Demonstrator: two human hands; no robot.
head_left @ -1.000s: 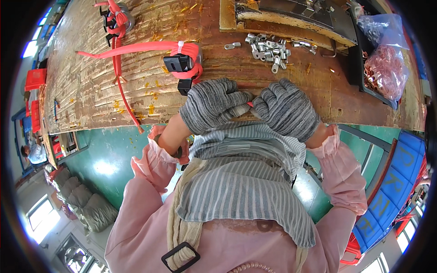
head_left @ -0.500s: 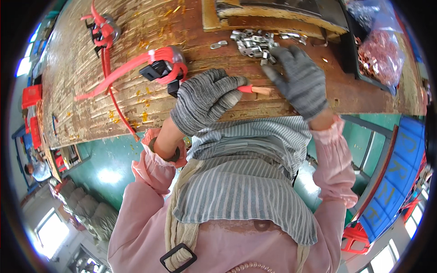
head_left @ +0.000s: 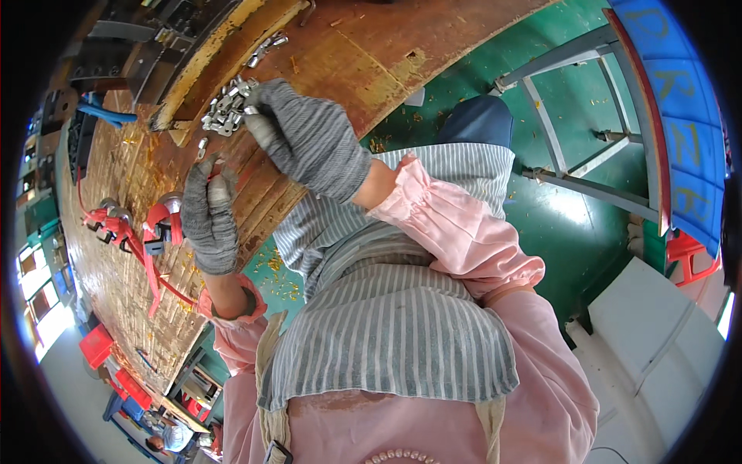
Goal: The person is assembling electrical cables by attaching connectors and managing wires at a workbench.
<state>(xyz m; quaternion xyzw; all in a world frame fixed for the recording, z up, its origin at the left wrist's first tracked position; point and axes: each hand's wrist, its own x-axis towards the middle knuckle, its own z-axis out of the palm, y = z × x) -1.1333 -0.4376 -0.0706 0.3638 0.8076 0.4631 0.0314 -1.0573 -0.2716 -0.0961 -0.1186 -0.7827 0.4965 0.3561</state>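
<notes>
My left hand (head_left: 210, 220), in a grey knit glove, is closed near the table's edge. Between its fingertips shows a bit of red cable (head_left: 217, 163); most of it is hidden by the glove. A heap of silver cable lugs (head_left: 226, 108) lies just beyond, and one loose lug (head_left: 202, 147) rests close to the left fingertips. My right hand (head_left: 309, 139), gloved alike, reaches to the near side of the heap. Its thumb and fingers close around a lug at the heap's edge, partly hidden by the glove.
Two coils of red cable (head_left: 164, 220) with black parts lie on the worn wooden table (head_left: 363, 58), left of my left hand. A metal machine with a yellowed wooden base (head_left: 209, 58) stands behind the heap. A blue-handled tool (head_left: 107, 114) and a grey metal frame (head_left: 553, 131) are farther out.
The view has swung to the right, so the table now slants on the left. My right hand has closed its fingers at the lug heap. My left hand still holds the red cable, nearer the heap.
</notes>
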